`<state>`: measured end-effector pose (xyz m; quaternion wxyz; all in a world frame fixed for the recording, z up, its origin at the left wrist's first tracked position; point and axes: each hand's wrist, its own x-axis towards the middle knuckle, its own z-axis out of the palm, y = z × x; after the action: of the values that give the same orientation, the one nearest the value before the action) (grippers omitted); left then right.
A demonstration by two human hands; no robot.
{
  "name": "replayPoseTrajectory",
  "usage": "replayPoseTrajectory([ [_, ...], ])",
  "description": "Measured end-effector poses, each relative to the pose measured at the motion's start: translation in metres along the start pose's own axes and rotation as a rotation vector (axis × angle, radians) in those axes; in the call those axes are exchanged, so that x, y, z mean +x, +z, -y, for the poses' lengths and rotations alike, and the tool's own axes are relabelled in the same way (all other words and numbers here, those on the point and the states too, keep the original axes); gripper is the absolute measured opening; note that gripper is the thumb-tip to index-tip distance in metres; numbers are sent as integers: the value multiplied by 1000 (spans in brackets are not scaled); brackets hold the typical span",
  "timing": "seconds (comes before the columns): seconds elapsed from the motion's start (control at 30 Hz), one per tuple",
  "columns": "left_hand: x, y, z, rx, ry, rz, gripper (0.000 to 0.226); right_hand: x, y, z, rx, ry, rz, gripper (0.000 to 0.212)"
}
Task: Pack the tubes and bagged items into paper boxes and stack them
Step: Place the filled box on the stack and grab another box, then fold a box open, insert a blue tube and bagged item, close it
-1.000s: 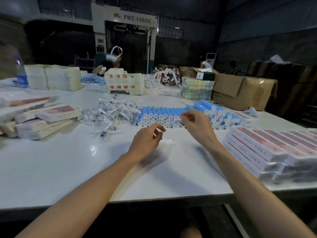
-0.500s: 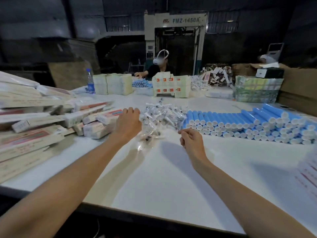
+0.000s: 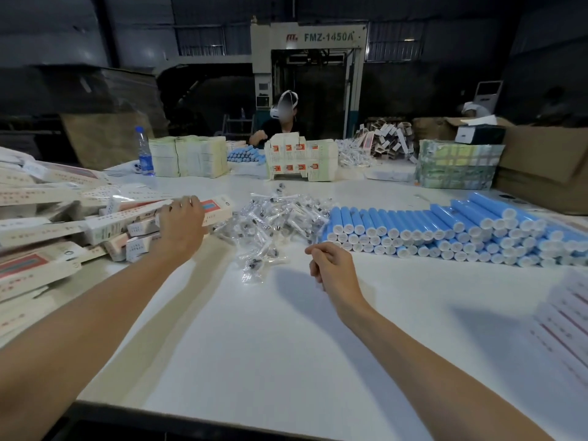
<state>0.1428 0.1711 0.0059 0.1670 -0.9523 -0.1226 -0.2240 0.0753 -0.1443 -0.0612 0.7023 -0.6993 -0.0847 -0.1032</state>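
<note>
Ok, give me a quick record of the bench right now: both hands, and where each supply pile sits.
left hand: grips a paper box on top of the loose box pile, at the left
right hand: over the table, fingers curled; whether it holds anything cannot be told
bagged items: heap at centre, between the box pile and the tubes
blue tubes: stacked rows on the right, white caps facing the person
box stack: at the right edge, blurred
</note>
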Motion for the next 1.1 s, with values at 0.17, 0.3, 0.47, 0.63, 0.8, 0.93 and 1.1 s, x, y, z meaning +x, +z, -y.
replayPoseTrajectory([
  [0.17,-22,-46,-32,-791,58,211,77,-4,2,6,-22,15,20,20],
  [0.3,-56,-84,-85,-1341,232,418,55,-8,0,8,-55,-9,4,21],
  [0.47,-87,-105,-156,-1771,179,566,35,-5,-7,9,-152,-41,-137,20],
  [0.63,-121,-99,-186,-2095,99,493,51,8,-48,20,-429,-13,-481,17],
  [0.8,-140,-96,-187,-2120,-18,694,53,53,-112,57,-871,-126,-519,16],
  [0.93,-136,-90,-188,-2121,-6,714,56,96,-181,84,-1329,-70,-532,28],
  [1.1,-129,-86,-189,-2171,-11,664,63,129,-252,88,-1626,179,-473,43],
])
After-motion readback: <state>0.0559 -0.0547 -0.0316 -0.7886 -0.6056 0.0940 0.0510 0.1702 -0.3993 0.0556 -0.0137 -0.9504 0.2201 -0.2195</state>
